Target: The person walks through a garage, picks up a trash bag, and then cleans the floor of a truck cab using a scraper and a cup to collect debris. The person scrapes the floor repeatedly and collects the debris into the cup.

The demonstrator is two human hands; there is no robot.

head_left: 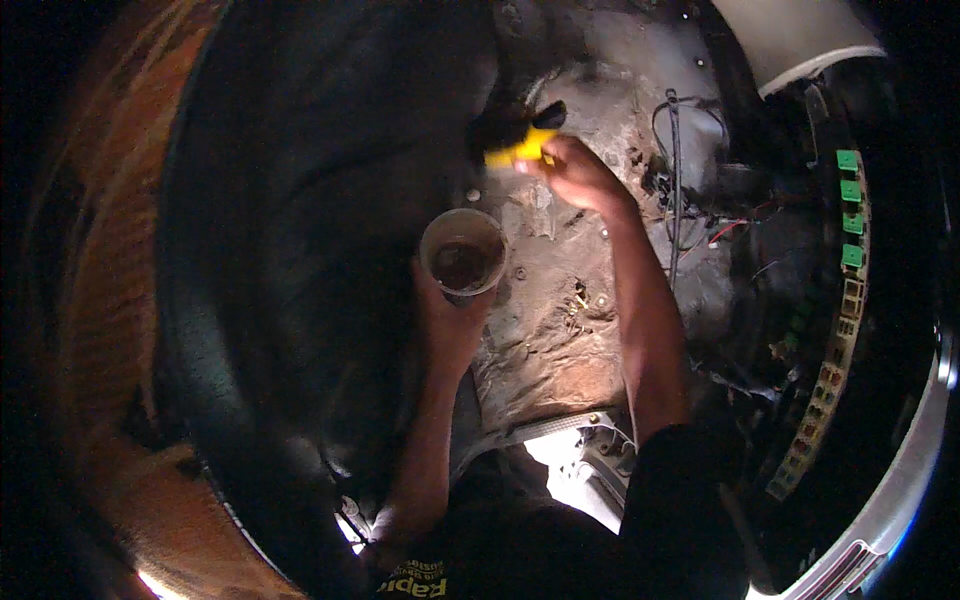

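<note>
A clear plastic tub (465, 226), round and open at the top, is gripped from below by my left hand (452, 318). Something dark shows in its bottom; I cannot tell what. Farther ahead and to the right, my right hand (582, 176) is closed around a yellow brush (518, 148). Its dark end is smeared by motion and merges with the shadow, so the bristles are unclear. The brush is over the far part of a bare, dirty vehicle floor (545, 350), close to the black panel; whether it touches either is hidden.
A large black panel (320, 200) borders the left side. Loose cables (675, 180) and thin red wires (728, 232) lie to the right of my forearm. Beyond them runs a strip of green relays and small fuses (850, 220). Brown ground (110, 400) shows outside at far left.
</note>
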